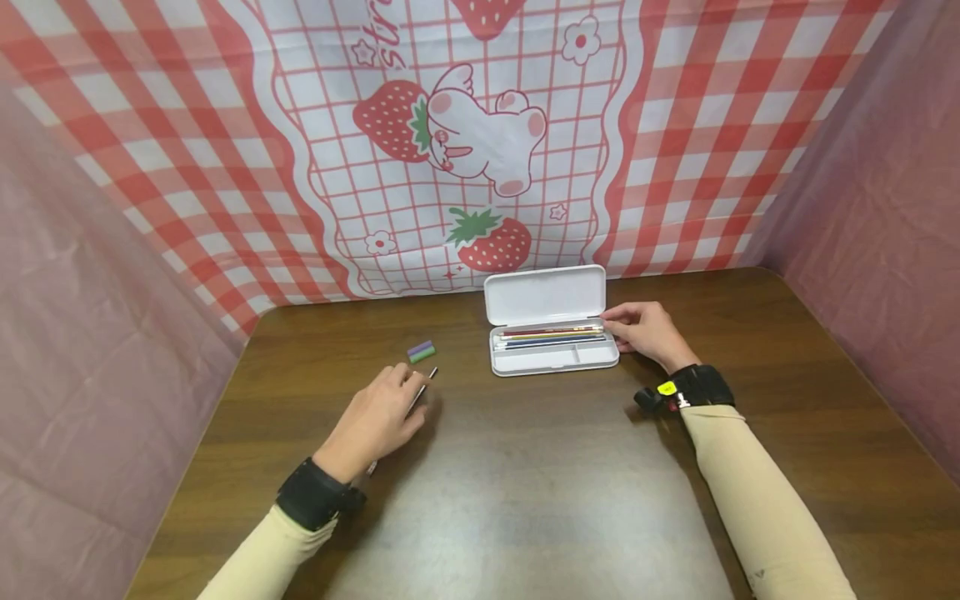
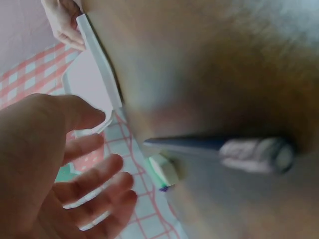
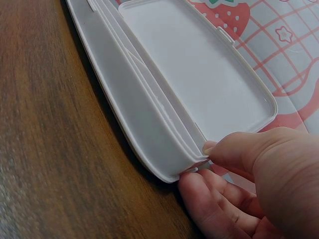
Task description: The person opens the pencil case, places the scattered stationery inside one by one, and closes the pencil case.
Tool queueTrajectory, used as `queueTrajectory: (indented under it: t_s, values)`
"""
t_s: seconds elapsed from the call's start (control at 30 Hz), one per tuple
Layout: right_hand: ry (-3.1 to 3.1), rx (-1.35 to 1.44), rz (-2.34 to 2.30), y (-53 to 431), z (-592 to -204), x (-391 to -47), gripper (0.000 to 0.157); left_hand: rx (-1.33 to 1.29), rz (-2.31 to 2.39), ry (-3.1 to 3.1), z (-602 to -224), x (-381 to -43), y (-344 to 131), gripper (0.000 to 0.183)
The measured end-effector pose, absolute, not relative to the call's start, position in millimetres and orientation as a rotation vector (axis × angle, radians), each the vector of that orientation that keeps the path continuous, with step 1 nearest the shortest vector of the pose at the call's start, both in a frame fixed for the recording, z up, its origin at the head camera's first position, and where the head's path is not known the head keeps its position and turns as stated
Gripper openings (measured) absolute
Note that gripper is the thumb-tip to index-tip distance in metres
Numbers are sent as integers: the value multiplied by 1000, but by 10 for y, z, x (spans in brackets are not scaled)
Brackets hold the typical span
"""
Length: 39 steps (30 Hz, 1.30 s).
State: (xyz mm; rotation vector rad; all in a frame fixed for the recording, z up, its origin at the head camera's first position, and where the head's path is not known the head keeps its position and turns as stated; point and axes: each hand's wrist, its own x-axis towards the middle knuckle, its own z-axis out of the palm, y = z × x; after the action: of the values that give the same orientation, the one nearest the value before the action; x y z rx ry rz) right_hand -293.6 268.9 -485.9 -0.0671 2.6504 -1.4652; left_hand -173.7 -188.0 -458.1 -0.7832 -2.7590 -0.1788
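An open white pencil case (image 1: 555,359) stands at the back of the table, its lid (image 1: 546,297) tipped up. Several pencils (image 1: 551,337) lie in its rear compartment. My right hand (image 1: 643,333) pinches the case's right end, thumb on the rim and fingers against the outside, as the right wrist view shows. To the left, my left hand (image 1: 380,417) hovers over a dark pencil (image 2: 199,144) on the table. Its fingers are loosely spread, and the left wrist view shows the pencil apart from them. In the head view this hand hides the pencil's middle.
A small purple and green block (image 1: 421,352), perhaps erasers, lies just beyond my left hand. Behind the wooden table (image 1: 540,483) hangs a checked strawberry cloth (image 1: 480,167). Pink fabric (image 1: 862,208) hangs at both sides.
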Motion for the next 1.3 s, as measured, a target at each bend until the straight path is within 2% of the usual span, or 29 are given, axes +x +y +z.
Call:
queueTrajectory:
  t_s: [0.17, 0.3, 0.53, 0.67, 0.83, 1.0, 1.3]
  values:
    - [2649, -71, -1459, 2688, -4847, -2926, 39, -574, -369, -3037, -4443, -1773, -1906, 55]
    - [2648, -64, -1454, 2686, -4840, -2916, 39, -405, -507, -3183, -4349, -1805, -1919, 61]
    - [2638, -76, -1462, 2666, -4827, -2908, 40, -271, -562, -3328, -4345, -1835, -1975, 59]
    - [2646, -73, -1460, 2669, -4826, -2906, 40, -300, -514, -3375, -4698, -2008, -2116, 58]
    - [2648, -59, -1455, 2670, -4837, -2907, 39, -433, -443, -3343, -5173, -2211, -2265, 45]
    - [2647, -56, -1454, 2678, -4836, -2909, 39, -428, -424, -3313, -5262, -2243, -2253, 36]
    - [2644, -51, -1456, 2675, -4826, -2912, 39, -404, -431, -3317, -5290, -2250, -2254, 33]
